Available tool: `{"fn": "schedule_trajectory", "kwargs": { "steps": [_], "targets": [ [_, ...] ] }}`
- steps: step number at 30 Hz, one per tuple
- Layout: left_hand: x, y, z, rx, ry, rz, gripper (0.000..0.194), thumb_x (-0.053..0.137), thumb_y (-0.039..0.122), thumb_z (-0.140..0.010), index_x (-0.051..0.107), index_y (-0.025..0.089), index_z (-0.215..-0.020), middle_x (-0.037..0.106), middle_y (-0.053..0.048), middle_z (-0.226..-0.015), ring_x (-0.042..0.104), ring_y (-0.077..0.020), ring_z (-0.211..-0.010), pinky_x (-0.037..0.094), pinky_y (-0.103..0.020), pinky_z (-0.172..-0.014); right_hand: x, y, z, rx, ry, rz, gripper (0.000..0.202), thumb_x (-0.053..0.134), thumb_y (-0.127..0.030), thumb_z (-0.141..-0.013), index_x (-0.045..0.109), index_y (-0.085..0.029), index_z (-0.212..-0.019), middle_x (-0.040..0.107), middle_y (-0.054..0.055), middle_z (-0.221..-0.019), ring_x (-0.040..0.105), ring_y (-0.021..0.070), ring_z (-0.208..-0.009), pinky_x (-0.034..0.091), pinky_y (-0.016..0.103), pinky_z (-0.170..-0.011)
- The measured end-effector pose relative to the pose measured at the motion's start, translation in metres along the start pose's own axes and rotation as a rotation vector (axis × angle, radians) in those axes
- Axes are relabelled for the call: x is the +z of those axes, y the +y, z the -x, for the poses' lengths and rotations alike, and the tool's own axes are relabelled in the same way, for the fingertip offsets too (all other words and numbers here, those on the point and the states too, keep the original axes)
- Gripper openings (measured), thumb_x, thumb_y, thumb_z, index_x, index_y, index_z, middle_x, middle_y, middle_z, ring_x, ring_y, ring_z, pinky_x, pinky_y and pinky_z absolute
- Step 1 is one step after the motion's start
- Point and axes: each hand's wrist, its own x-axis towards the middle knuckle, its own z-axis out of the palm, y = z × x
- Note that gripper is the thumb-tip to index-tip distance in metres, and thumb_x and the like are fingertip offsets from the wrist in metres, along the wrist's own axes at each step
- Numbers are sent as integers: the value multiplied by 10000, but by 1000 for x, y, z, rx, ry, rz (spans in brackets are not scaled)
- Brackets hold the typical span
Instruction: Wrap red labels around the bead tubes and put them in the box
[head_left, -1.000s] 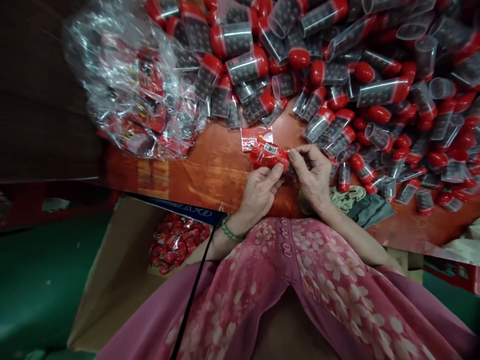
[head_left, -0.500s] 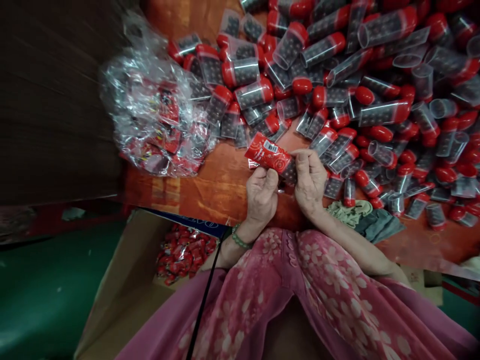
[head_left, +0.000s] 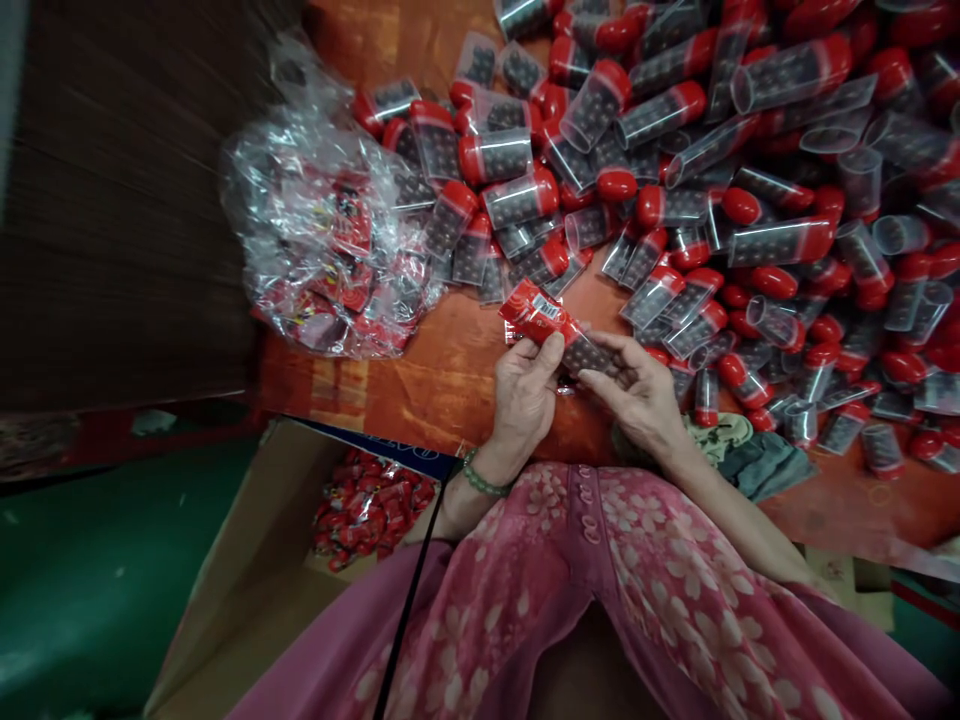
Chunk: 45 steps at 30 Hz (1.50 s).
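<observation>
A small red printed packet (head_left: 536,312) with a white barcode label is held over the near edge of the table. Its right part (head_left: 590,356) is see-through and dark with pale dots; whether this is one piece with the packet or a tube inside it, I cannot tell. My left hand (head_left: 526,385) pinches the packet from below, thumb on top. My right hand (head_left: 641,390) has its thumb and fingertips around the dotted end. Just beyond lie many clear tubes with red rounded ends (head_left: 517,197), dark and dotted in the same way.
A crumpled clear plastic bag (head_left: 300,180) with red packets inside sits at the left on the orange tabletop (head_left: 337,390). Below the edge, an open cardboard box (head_left: 225,600) holds a pile of red packets (head_left: 367,510). Bunched cloths (head_left: 757,462) lie right of my right hand.
My right hand has shifted slightly right and down with its fingers more spread along the dotted end. More of that dotted part shows now. The view has shifted a little.
</observation>
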Motion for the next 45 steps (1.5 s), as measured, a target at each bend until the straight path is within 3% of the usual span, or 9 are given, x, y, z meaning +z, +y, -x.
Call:
{"fn": "schedule_trajectory", "kwargs": {
  "steps": [3, 6, 10, 16, 22, 29, 36, 41, 45],
  "targets": [
    [0, 0, -1, 10, 40, -12, 424, 941, 461, -530, 712, 166, -730, 749, 11, -741, 678, -107, -682, 547, -267, -801, -2, -2, 0, -200, 98, 199, 346, 719, -373, -863, 676, -250, -1183, 728, 78, -1149, 681, 247, -1070, 547, 436, -1006],
    [-1, 4, -3, 30, 12, -18, 426, 949, 444, -522, 727, 170, -760, 756, 10, -765, 681, -109, -682, 544, -260, -775, -2, -9, -2, -182, 101, 134, 344, 728, -401, -850, 695, -264, -1163, 701, 74, -1143, 681, 243, -1027, 590, 412, -905],
    [2, 11, -3, 53, -90, -34, 442, 918, 506, -571, 748, 191, -832, 779, -35, -879, 737, -187, -853, 569, -301, -833, 0, -12, -4, -135, 59, 6, 346, 724, -396, -858, 691, -279, -1182, 710, 48, -1103, 685, 214, -938, 597, 377, -830],
    [11, 8, 1, 47, -120, -65, 411, 900, 509, -608, 764, 186, -823, 785, -76, -936, 709, -274, -1098, 571, -363, -945, 2, -12, 0, -314, 167, 237, 288, 687, -345, -878, 715, -272, -1155, 749, 64, -1010, 659, 236, -891, 559, 445, -874],
    [15, 4, 2, 48, -78, -114, 480, 903, 553, -568, 752, 170, -815, 785, -85, -897, 739, -266, -998, 590, -362, -886, 3, -9, 1, -79, 86, -51, 403, 752, -482, -815, 647, -271, -1142, 719, 35, -1125, 702, 202, -898, 603, 338, -761],
    [15, 13, -1, 167, -131, -100, 393, 892, 512, -622, 761, 206, -831, 780, -38, -882, 755, -208, -861, 602, -311, -808, 5, -10, 1, -214, 222, 114, 251, 754, -375, -827, 666, -251, -1027, 700, 7, -892, 666, 170, -759, 581, 321, -728],
    [10, 7, -3, 64, -182, -260, 426, 838, 541, -690, 761, 206, -941, 784, -53, -906, 664, -125, -572, 480, -222, -476, 5, -13, -9, 136, -15, -420, 434, 848, -489, -690, 590, -235, -928, 664, -38, -776, 645, 122, -616, 581, 260, -570],
    [14, 0, -4, 38, -184, -213, 376, 861, 497, -678, 754, 175, -839, 776, -41, -856, 676, -115, -640, 511, -201, -561, 8, -14, -15, 61, 183, -328, 468, 887, -437, -651, 552, -250, -920, 643, -45, -848, 645, 107, -708, 601, 238, -671],
    [12, 5, -8, 2, -205, -173, 474, 885, 533, -624, 733, 154, -865, 770, -52, -832, 726, -175, -757, 577, -257, -696, 7, -13, -18, 20, 149, -388, 496, 902, -381, -645, 568, -259, -991, 679, -36, -893, 681, 116, -771, 606, 239, -716]
  ]
}}
